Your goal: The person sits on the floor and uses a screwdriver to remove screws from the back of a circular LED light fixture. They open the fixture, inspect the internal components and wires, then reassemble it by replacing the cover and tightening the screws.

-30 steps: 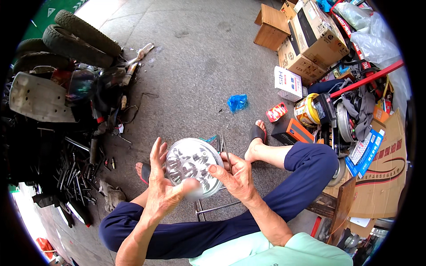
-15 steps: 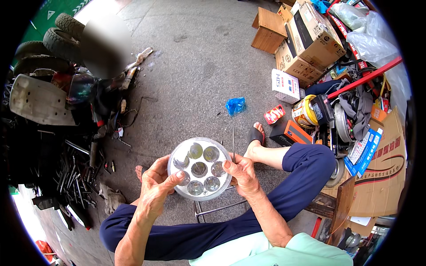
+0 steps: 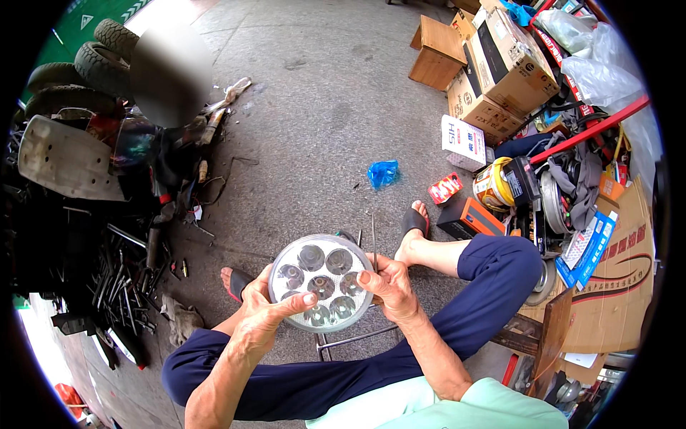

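Observation:
Between my two hands is a round lamp [image 3: 321, 286], with a clear front face and several round reflector cups. My left hand [image 3: 263, 313] grips its left edge, thumb stretched over the lower part of the face. On the right edge, my right hand [image 3: 391, 289] has its thumb pressed to the rim. A thin metal rod [image 3: 374, 236] rises beside the right fingers; its lower end is hidden, so I cannot tell what tool it is. The lamp hides most of the fingers and a thin-legged metal frame [image 3: 357, 336] below it.
Scattered tools [image 3: 118, 275], a glove [image 3: 180, 320] and tyres [image 3: 100, 64] lie at left. A blue plastic bag [image 3: 383, 174] is on the floor ahead. On the right are cardboard boxes [image 3: 518, 79], a yellow-rimmed bucket [image 3: 493, 184], a red bar [image 3: 593, 129] and a wooden stool [image 3: 547, 336].
The lamp has turned and tilted slightly in my hands. My left thumb reaches farther across its face. A dark part now shows behind its top edge.

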The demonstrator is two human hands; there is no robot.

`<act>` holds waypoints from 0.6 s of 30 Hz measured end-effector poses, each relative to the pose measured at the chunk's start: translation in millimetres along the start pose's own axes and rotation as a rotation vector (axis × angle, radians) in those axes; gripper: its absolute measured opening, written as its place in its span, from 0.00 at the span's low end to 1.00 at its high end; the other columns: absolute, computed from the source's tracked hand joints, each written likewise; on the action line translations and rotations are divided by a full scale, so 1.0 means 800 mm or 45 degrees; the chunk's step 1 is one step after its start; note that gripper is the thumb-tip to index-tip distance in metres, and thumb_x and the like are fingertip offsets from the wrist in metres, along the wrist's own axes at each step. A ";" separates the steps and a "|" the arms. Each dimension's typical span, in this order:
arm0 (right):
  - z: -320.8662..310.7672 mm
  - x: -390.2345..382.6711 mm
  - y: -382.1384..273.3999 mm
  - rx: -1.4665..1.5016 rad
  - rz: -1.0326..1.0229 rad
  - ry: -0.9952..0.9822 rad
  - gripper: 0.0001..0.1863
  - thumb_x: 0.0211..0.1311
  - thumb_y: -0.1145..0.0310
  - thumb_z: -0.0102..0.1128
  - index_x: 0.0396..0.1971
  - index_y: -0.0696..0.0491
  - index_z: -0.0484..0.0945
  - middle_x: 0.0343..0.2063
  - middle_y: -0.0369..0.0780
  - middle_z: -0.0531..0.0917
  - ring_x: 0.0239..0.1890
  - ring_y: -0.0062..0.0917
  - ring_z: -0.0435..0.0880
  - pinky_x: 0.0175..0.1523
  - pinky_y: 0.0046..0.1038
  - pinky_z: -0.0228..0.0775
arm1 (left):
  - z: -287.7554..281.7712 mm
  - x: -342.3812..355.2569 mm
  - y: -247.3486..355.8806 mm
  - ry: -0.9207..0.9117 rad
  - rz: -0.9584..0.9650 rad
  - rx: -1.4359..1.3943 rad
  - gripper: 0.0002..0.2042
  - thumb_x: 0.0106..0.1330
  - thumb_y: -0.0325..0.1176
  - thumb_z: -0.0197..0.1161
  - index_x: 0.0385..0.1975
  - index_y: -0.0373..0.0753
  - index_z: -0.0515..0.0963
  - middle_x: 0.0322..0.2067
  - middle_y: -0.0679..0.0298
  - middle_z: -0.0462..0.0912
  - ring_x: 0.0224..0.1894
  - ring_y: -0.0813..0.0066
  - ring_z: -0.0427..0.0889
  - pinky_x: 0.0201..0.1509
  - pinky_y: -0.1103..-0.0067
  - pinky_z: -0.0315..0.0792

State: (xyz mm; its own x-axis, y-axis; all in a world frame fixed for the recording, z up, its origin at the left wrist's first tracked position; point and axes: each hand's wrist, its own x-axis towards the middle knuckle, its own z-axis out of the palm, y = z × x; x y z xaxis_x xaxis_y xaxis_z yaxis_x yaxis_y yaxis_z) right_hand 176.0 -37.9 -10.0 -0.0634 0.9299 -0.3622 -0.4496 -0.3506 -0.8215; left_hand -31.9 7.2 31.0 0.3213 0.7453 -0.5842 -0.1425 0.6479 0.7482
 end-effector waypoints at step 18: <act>-0.012 0.012 0.013 -0.042 0.251 0.256 0.27 0.54 0.47 0.61 0.36 0.60 0.77 0.16 0.30 0.75 0.10 0.05 0.58 0.14 0.13 0.49 | 0.009 -0.007 0.000 0.159 0.798 1.189 0.30 0.38 0.29 0.71 0.46 0.32 0.69 0.39 0.54 0.79 0.38 0.65 0.79 0.42 0.73 0.72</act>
State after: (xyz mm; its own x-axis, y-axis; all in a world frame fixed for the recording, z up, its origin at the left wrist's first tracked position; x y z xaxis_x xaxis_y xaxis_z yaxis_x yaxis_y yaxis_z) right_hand 179.3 -33.4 -26.0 0.0330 0.8040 -0.5937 -0.4170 -0.5288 -0.7393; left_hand -26.8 1.4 36.6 0.3360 0.9418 -0.0115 0.5265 -0.1777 0.8314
